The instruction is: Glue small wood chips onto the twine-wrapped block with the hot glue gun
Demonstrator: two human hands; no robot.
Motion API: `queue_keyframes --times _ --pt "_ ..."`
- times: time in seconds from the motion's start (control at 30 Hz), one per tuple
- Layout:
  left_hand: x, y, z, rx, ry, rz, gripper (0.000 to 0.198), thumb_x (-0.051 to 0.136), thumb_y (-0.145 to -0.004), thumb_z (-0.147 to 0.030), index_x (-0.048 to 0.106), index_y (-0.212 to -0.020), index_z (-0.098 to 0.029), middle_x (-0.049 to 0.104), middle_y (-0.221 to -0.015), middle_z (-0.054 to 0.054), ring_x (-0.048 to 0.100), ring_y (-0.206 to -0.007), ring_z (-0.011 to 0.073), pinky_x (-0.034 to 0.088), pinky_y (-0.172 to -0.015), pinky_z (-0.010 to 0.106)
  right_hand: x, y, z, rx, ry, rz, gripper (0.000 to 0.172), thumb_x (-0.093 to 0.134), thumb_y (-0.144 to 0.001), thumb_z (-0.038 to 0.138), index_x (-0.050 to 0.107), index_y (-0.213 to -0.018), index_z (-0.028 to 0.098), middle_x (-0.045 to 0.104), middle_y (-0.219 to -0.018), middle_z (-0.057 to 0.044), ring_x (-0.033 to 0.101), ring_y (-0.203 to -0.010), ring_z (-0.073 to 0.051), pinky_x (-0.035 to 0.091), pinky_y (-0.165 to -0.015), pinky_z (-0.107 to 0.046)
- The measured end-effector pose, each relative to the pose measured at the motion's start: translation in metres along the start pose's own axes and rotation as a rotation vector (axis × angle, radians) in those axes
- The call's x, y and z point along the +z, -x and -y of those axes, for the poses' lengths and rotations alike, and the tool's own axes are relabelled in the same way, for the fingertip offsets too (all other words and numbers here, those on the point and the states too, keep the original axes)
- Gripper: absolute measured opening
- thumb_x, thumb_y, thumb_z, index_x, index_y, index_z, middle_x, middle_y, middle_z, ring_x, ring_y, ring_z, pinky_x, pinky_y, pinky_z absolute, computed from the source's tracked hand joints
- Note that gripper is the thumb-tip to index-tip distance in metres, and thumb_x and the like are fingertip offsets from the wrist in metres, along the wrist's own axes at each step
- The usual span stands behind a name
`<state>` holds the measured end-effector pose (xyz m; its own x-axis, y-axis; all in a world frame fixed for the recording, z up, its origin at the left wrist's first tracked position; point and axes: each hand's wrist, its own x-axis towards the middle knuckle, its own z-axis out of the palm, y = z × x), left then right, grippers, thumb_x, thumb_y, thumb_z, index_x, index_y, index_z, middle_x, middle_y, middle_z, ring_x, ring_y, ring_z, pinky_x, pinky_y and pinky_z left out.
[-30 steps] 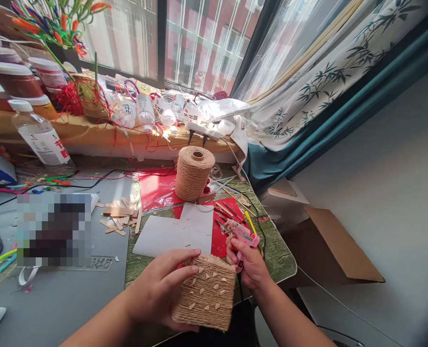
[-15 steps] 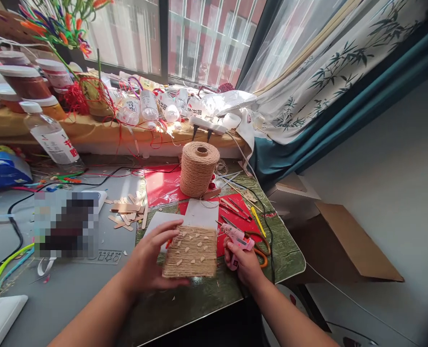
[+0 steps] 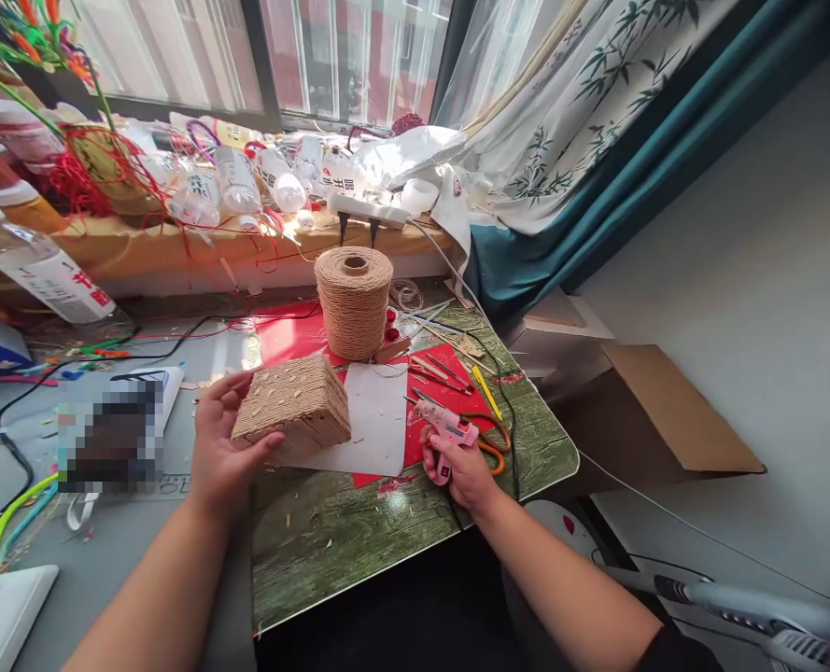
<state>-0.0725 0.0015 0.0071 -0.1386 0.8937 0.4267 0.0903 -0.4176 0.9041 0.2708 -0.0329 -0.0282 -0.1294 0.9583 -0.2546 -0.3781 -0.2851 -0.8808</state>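
A box wrapped in jute twine [image 3: 289,403], dotted with small pale pieces on its top face, is gripped in my left hand [image 3: 224,439]. The box is tilted, with one side turned to the right. My right hand [image 3: 457,467] is wrapped round the handle of a pink glue gun [image 3: 446,424], its nozzle pointing up and left. Beneath the box lies white paper [image 3: 379,429]. Scissors with orange-brown handles [image 3: 497,437] rest just right of the glue gun. Behind the box stands a large spool of jute twine [image 3: 354,308].
Red sheets [image 3: 449,369] hold thin sticks and a yellow pen-like tool [image 3: 485,392]. A black cable [image 3: 516,448] runs down the table's right side. Plastic bottles [image 3: 236,182] and a power strip [image 3: 369,211] lie on the sill. An open cardboard box [image 3: 673,406] stands at right.
My left hand has moved left and up with the twine-wrapped box and turned it, so another side shows. My right hand still holds the glue gun. The view has shifted right.
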Motion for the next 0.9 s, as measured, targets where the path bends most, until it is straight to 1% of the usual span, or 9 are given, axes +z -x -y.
queue_keyframes --times 0.07,0.17,0.3,0.37,0.47,0.6,0.73,0.83,0.9 --pt "-0.005 -0.001 -0.001 0.042 -0.076 0.041 0.096 0.096 -0.063 -0.040 0.048 -0.144 -0.026 0.055 -0.147 0.016 0.054 -0.136 0.0377 0.047 -0.112 0.056 -0.001 0.000 -0.001 0.006 0.011 -0.004 0.030 0.078 -0.085 0.044 0.067 -0.091 0.017 0.062 -0.060 0.002 0.054 -0.047 -0.011 0.041 -0.043 -0.020" --pt "-0.010 -0.003 -0.004 0.153 -0.297 0.164 0.101 0.099 -0.057 -0.036 0.048 -0.143 -0.028 0.052 -0.149 0.016 0.052 -0.138 0.0400 0.050 -0.108 0.057 -0.002 0.000 -0.004 0.020 0.039 0.004 0.030 0.078 -0.085 0.044 0.067 -0.092 0.017 0.063 -0.059 0.001 0.053 -0.045 -0.011 0.037 -0.040 -0.020" --pt "-0.014 -0.008 -0.007 0.282 -0.549 0.353 0.095 0.094 -0.065 -0.038 0.045 -0.146 -0.031 0.053 -0.147 0.013 0.051 -0.138 0.0381 0.047 -0.112 0.058 -0.002 -0.001 -0.006 0.001 0.041 0.013 0.032 0.078 -0.085 0.046 0.067 -0.093 0.017 0.063 -0.060 0.001 0.054 -0.046 -0.010 0.037 -0.040 -0.020" --pt "-0.018 -0.011 -0.007 0.265 -0.633 0.421 0.093 0.091 -0.070 -0.042 0.044 -0.149 -0.030 0.052 -0.147 0.014 0.051 -0.138 0.0382 0.044 -0.114 0.058 -0.001 -0.001 -0.006 0.007 0.035 0.007 0.032 0.078 -0.085 0.046 0.066 -0.093 0.018 0.063 -0.061 0.001 0.053 -0.046 -0.010 0.036 -0.040 -0.020" --pt "-0.027 -0.014 -0.005 0.192 -0.660 0.480 0.096 0.086 -0.074 -0.050 0.039 -0.155 -0.028 0.050 -0.149 0.015 0.051 -0.137 0.0399 0.046 -0.112 0.057 0.000 0.000 -0.003 0.027 0.038 -0.001 0.033 0.078 -0.084 0.046 0.066 -0.094 0.018 0.063 -0.061 0.001 0.053 -0.046 -0.011 0.034 -0.039 -0.019" --pt "-0.034 -0.013 -0.002 0.136 -0.590 0.517 0.093 0.077 -0.080 -0.056 0.035 -0.158 -0.028 0.049 -0.153 0.016 0.051 -0.137 0.0411 0.047 -0.111 0.056 0.002 0.000 -0.001 0.020 0.039 -0.004 0.034 0.078 -0.083 0.047 0.066 -0.092 0.017 0.062 -0.061 0.001 0.053 -0.046 -0.010 0.035 -0.040 -0.019" --pt "-0.030 -0.013 -0.007 0.115 -0.593 0.493 0.095 0.082 -0.078 -0.053 0.036 -0.158 -0.029 0.047 -0.155 0.016 0.048 -0.141 0.0405 0.046 -0.113 0.055 0.004 0.001 0.002 0.060 0.034 -0.022 0.033 0.079 -0.083 0.046 0.066 -0.092 0.017 0.062 -0.059 0.001 0.051 -0.044 -0.010 0.031 -0.038 -0.019" --pt "-0.025 -0.013 -0.015 0.133 -0.568 0.490 0.095 0.083 -0.078 -0.053 0.038 -0.157 -0.028 0.045 -0.156 0.017 0.043 -0.146 0.0400 0.042 -0.117 0.057 0.005 0.002 0.003 0.076 0.036 -0.031 0.032 0.079 -0.083 0.045 0.066 -0.093 0.018 0.062 -0.059 0.002 0.051 -0.045 -0.011 0.031 -0.038 -0.019" --pt "-0.022 -0.011 -0.019 0.177 -0.539 0.443 0.085 0.079 -0.081 -0.055 0.043 -0.154 -0.026 0.048 -0.155 0.017 0.044 -0.145 0.0390 0.039 -0.119 0.058 0.006 0.003 0.003 0.072 0.040 -0.022 0.031 0.079 -0.083 0.046 0.066 -0.092 0.019 0.061 -0.059 0.002 0.051 -0.045 -0.011 0.030 -0.039 -0.019"
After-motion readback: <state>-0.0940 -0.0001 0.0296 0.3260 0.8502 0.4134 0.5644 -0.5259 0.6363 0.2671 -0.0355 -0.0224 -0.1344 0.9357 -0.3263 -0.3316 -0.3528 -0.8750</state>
